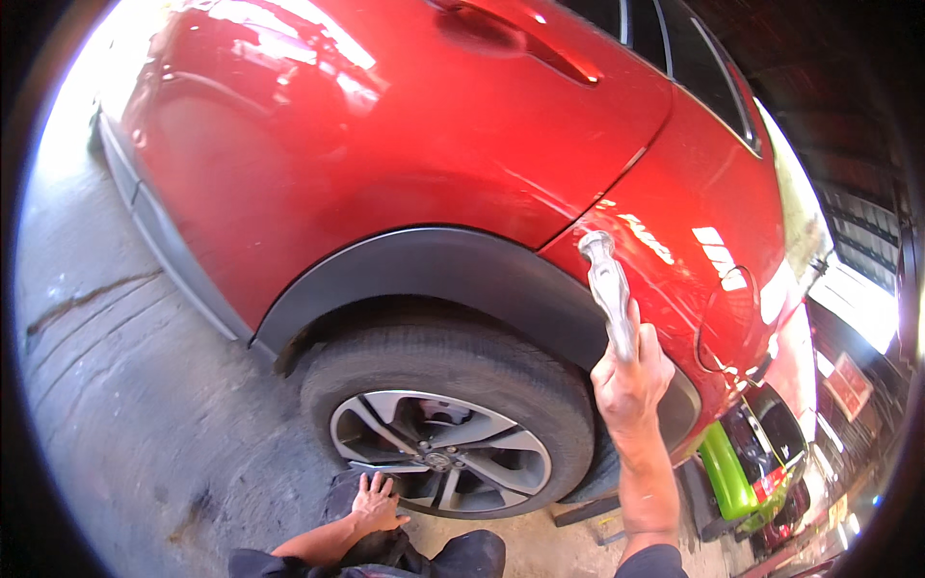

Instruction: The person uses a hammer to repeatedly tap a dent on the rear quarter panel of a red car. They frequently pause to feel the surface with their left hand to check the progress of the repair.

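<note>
My right hand (631,380) grips a silver metal hammer (607,294), its head held up against or just before the red car's rear side panel (655,299), near the seam beside the door; whether it touches is unclear. Scuffs and bright reflections mark the paint there. Below, my left hand (376,503) has its fingers spread over my dark-clothed leg at the lower edge of the alloy wheel (491,443); whether it touches the wheel is unclear. The black arch trim (443,265) curves over the tyre (559,419).
A concrete floor (116,405) runs along the left beside the grey sill (164,241). A door handle (520,48) is above. At right are a green car (732,482), a reddish board (846,383) and a dark metal roof (819,144). A dark support (588,511) lies behind the wheel.
</note>
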Demonstrator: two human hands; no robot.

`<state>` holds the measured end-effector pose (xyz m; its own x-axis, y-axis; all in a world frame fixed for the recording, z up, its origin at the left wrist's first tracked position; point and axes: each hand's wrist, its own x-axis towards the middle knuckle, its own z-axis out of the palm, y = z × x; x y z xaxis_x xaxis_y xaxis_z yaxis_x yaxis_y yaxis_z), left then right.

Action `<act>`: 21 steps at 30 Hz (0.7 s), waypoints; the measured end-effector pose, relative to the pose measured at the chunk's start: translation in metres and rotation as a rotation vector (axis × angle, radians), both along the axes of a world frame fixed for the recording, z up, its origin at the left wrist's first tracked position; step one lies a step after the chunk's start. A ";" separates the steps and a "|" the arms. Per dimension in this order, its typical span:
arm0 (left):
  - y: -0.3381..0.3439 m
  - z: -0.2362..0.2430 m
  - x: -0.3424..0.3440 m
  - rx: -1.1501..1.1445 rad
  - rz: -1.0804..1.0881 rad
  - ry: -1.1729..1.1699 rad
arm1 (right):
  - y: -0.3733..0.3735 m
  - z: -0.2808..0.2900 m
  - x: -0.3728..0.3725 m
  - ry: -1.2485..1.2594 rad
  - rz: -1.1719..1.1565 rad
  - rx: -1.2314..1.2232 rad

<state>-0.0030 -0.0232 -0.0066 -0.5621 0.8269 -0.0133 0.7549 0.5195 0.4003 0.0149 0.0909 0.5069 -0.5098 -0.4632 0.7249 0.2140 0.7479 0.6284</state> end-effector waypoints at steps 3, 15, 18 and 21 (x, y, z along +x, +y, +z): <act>-0.012 0.019 0.002 -0.036 -0.017 0.047 | -0.012 0.004 0.001 -0.072 -0.154 -0.099; -0.017 -0.009 -0.012 0.469 0.175 -0.422 | 0.019 -0.223 0.060 -0.657 0.516 -1.536; -0.065 0.048 -0.008 0.586 0.407 -0.493 | -0.015 -0.257 0.096 -0.942 0.096 -1.611; -0.100 0.102 -0.011 0.765 0.682 -0.222 | 0.004 -0.317 0.132 -1.069 0.004 -1.538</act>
<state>-0.0143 -0.1234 0.0952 -0.9613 0.1665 0.2194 0.2662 0.3572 0.8953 0.1474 0.0953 0.1900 -0.9718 0.1980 -0.1282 0.2327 0.7159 -0.6583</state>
